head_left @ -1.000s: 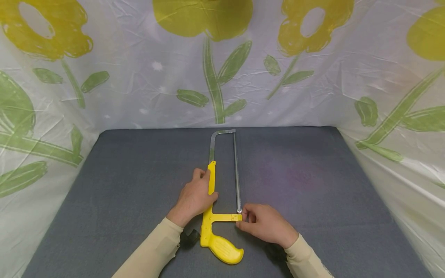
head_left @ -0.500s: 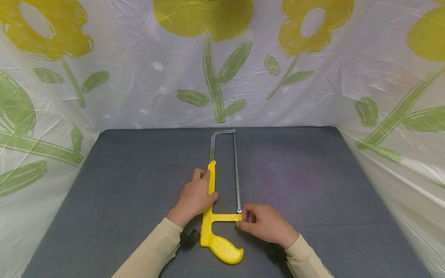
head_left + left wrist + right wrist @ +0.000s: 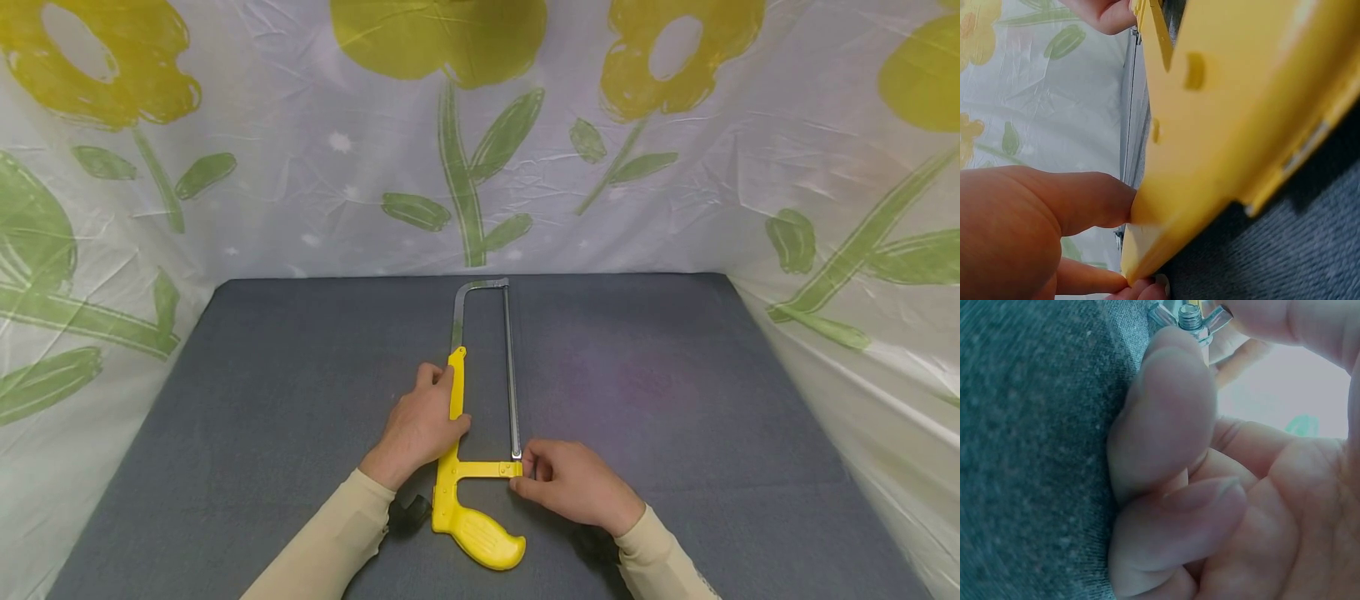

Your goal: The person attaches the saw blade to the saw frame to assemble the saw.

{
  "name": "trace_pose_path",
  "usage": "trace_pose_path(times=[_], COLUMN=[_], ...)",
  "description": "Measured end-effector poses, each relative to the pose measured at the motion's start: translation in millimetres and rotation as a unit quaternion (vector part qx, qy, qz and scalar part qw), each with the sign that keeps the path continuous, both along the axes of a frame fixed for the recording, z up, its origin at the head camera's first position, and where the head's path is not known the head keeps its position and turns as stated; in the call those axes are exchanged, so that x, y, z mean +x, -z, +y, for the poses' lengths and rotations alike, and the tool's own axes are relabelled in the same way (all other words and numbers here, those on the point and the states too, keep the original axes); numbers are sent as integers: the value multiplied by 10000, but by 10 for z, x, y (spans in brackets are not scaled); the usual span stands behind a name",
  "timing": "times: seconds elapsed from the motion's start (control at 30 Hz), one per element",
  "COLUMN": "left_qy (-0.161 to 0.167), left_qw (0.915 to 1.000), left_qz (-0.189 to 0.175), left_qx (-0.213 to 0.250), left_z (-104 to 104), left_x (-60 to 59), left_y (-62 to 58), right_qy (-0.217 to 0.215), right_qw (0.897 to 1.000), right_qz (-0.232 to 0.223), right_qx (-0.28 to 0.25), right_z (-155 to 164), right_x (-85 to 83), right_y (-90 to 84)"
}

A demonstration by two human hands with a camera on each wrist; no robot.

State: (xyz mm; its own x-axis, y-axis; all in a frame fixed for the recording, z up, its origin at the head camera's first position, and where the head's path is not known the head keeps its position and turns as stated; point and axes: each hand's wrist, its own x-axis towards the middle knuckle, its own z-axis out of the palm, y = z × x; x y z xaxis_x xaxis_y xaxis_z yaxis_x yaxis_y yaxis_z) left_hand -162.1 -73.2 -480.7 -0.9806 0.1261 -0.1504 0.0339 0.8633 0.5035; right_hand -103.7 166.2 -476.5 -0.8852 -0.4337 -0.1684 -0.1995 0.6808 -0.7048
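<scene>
The saw (image 3: 480,470) lies on the dark grey worktop (image 3: 667,367), with yellow handle (image 3: 489,540), yellow rear frame (image 3: 457,392), silver curved front (image 3: 458,312) and straight silver blade (image 3: 512,375); left grip (image 3: 417,425) holds the frame, right grip (image 3: 576,483) pinches the wing nut (image 3: 1215,324)

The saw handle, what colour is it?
The saw handle is yellow; it shows best in the head view.

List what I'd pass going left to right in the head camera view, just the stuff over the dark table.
Left sleeve → left hand → saw blade → right hand → right sleeve. The yellow saw frame is left out because the left hand overlaps it.
</scene>
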Motion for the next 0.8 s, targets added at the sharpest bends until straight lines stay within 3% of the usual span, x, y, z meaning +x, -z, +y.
trace_pose_path(times=[0.8], left_qy=[-74], left_qw=[9999], left_qz=[44], left_qx=[-63], left_z=[19], left_x=[3], left_y=[1], right_qy=[-33], right_qw=[10000], right_qz=[8], right_qx=[33], right_z=[7], right_x=[-7], right_y=[11])
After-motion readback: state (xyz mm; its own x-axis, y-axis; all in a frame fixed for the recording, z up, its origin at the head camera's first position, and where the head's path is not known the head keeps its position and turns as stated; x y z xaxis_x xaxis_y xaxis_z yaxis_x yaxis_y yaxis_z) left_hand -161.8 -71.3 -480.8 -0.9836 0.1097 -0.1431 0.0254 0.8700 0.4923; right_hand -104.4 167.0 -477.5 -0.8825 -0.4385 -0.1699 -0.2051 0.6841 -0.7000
